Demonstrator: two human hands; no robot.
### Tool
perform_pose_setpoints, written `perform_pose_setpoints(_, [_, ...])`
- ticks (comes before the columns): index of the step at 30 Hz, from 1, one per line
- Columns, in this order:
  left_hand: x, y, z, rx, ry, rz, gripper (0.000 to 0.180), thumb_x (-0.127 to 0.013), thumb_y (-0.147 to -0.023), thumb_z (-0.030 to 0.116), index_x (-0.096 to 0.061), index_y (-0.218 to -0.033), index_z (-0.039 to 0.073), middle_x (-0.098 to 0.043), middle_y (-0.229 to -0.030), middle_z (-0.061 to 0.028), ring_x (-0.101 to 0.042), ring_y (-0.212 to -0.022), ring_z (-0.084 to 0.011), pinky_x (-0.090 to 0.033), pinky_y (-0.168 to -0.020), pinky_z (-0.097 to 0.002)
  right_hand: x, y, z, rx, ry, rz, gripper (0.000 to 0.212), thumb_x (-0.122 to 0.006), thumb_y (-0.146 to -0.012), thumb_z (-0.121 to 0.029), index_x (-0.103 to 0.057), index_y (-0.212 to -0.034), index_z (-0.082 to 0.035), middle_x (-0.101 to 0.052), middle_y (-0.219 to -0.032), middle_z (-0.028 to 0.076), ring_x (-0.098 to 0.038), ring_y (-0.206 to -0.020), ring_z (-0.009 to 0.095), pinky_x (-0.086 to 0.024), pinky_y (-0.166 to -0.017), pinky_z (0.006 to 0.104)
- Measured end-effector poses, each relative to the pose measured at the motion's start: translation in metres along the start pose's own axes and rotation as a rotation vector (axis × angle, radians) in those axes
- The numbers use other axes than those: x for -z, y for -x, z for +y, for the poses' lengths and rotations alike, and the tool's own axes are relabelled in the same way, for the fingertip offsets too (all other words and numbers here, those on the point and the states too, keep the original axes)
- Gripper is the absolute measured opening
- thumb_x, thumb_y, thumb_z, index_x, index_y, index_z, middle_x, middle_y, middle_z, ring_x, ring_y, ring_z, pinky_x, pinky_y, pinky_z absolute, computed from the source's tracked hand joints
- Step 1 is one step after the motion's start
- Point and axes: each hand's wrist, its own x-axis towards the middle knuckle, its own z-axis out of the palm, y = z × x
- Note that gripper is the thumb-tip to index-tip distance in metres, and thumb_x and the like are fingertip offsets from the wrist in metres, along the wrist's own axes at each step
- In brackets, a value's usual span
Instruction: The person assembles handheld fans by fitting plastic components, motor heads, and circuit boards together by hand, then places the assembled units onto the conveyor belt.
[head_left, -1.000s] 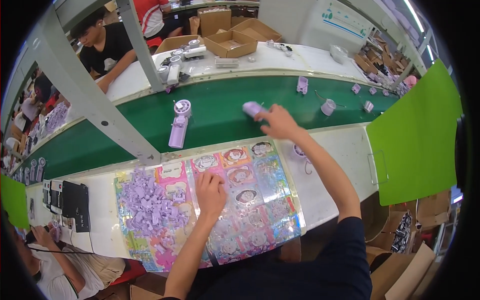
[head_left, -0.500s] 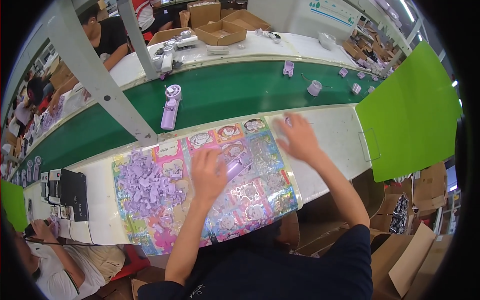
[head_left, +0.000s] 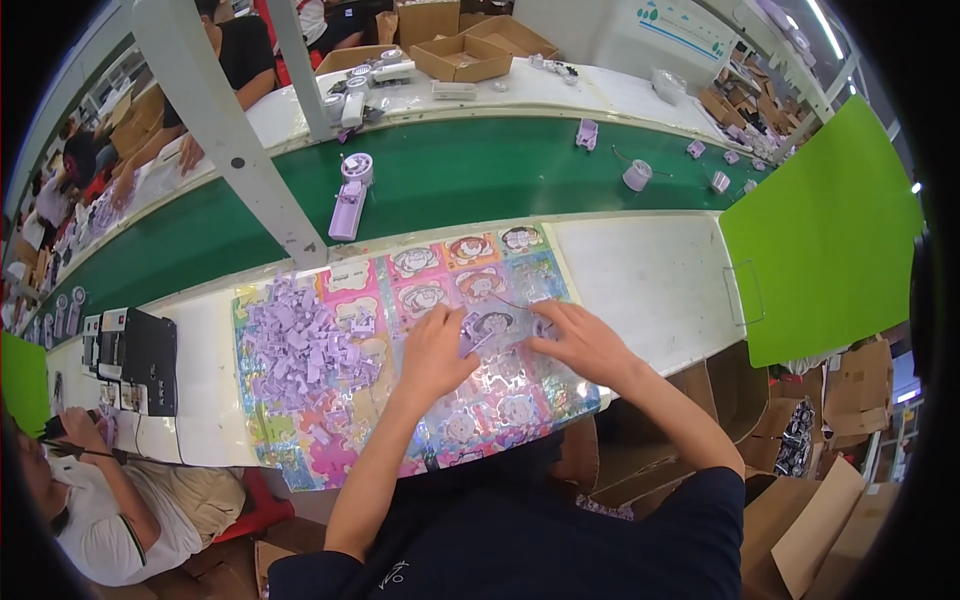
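Note:
Over a colourful patterned sheet (head_left: 520, 405), my left hand (head_left: 435, 352) is closed around a lilac plastic housing (head_left: 470, 336), which it partly covers. My right hand (head_left: 585, 345) pinches a small round lilac part (head_left: 543, 326) with a thin wire reaching toward the left. A gap separates the two held parts. Left of my left hand lies a heap of small lilac plastic pieces (head_left: 295, 345), with some scattered at its edge.
A green conveyor belt (head_left: 460, 170) runs beyond the worktable, carrying a lilac fan body (head_left: 350, 197) and a wired round part (head_left: 637, 175). A metal post (head_left: 225, 135) rises at the left. Nearby stand a black device (head_left: 145, 360) and a bright green panel (head_left: 820, 240).
My right hand has come nearer and lower, bringing the wired round part toward my left hand. My left hand stays on the housing. The whole view has shifted slightly.

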Motion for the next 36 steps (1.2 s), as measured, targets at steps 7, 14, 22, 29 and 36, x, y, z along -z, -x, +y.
perform_pose_setpoints(7, [0.014, 0.016, -0.012, -0.012, 0.094, -0.068, 0.058, -0.075, -0.071, 0.020, -0.062, -0.125, 0.002, -0.058, -0.116, -0.0156, -0.057, -0.113, -0.0361, -0.048, -0.099, -0.0445, 0.001, 0.020, -0.022, -0.053, -0.233, -0.082, 0.050, -0.081, -0.071, -0.017, -0.059, -0.116, -0.010, -0.054, -0.131, 0.018, -0.049, -0.128, 0.040, -0.044, -0.106, 0.0483])
perform_pose_setpoints(14, [0.022, 0.015, -0.003, -0.017, 0.049, 0.020, 0.058, -0.075, -0.072, 0.021, -0.062, -0.127, 0.005, -0.062, -0.118, -0.0169, -0.057, -0.118, -0.0365, -0.047, -0.099, -0.0449, 0.000, 0.032, -0.033, -0.372, -0.231, 0.010, 0.056, -0.077, -0.074, -0.011, -0.056, -0.126, -0.007, -0.055, -0.131, 0.016, -0.051, -0.122, 0.040, -0.043, -0.103, 0.0496])
perform_pose_setpoints(22, [0.025, 0.020, -0.001, -0.061, 0.177, -0.182, 0.063, -0.075, -0.071, 0.021, -0.061, -0.130, 0.006, -0.061, -0.119, -0.0191, -0.063, -0.109, -0.0389, -0.052, -0.092, -0.0477, 0.001, 0.037, -0.040, -0.564, -0.327, 0.007, 0.061, -0.080, -0.082, -0.018, -0.052, -0.135, -0.009, -0.057, -0.129, 0.016, -0.064, -0.108, 0.035, -0.055, -0.087, 0.0416])
perform_pose_setpoints(29, [0.024, 0.019, 0.005, 0.002, 0.418, -0.382, 0.067, -0.075, -0.067, 0.016, -0.060, -0.132, 0.007, -0.069, -0.114, -0.0210, -0.066, -0.106, -0.0408, -0.053, -0.091, -0.0463, 0.010, 0.009, -0.060, -0.453, -0.521, 0.202, 0.060, -0.083, -0.077, -0.013, -0.055, -0.131, -0.009, -0.062, -0.124, 0.015, -0.063, -0.111, 0.036, -0.053, -0.091, 0.0436])
perform_pose_setpoints(36, [0.029, 0.025, 0.010, 0.002, 0.467, -0.354, 0.056, -0.075, -0.068, 0.015, -0.061, -0.122, 0.006, -0.072, -0.110, -0.0196, -0.068, -0.104, -0.0411, -0.054, -0.086, -0.0454, 0.014, -0.007, -0.068, -0.265, -0.215, 0.207, 0.058, -0.082, -0.071, -0.012, -0.062, -0.125, -0.010, -0.063, -0.127, 0.010, -0.063, -0.110, 0.031, -0.055, -0.088, 0.0421])
